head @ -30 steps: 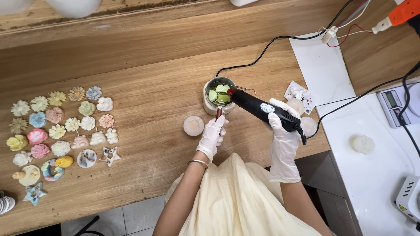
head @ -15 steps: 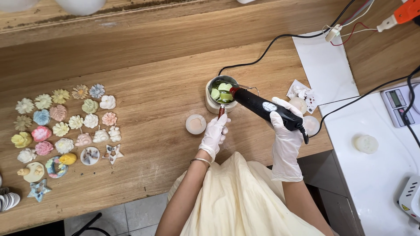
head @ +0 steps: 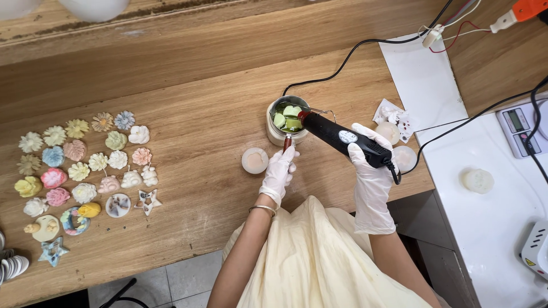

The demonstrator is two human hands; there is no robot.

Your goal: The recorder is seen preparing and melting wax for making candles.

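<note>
My right hand, in a white glove, grips a black heat gun whose nozzle points into a small metal pot. The pot holds green wax pieces in greenish liquid. My left hand, also gloved, holds the pot's red-tipped handle just below the pot. The gun's black cord runs off to the right.
Many small pastel flower, star and round wax shapes lie on the wooden table's left part. A round pale disc sits left of my hand. A white sheet, a scale and cables occupy the right side.
Both hands, the heat gun and the pot keep their positions; only the camera view has shifted slightly.
</note>
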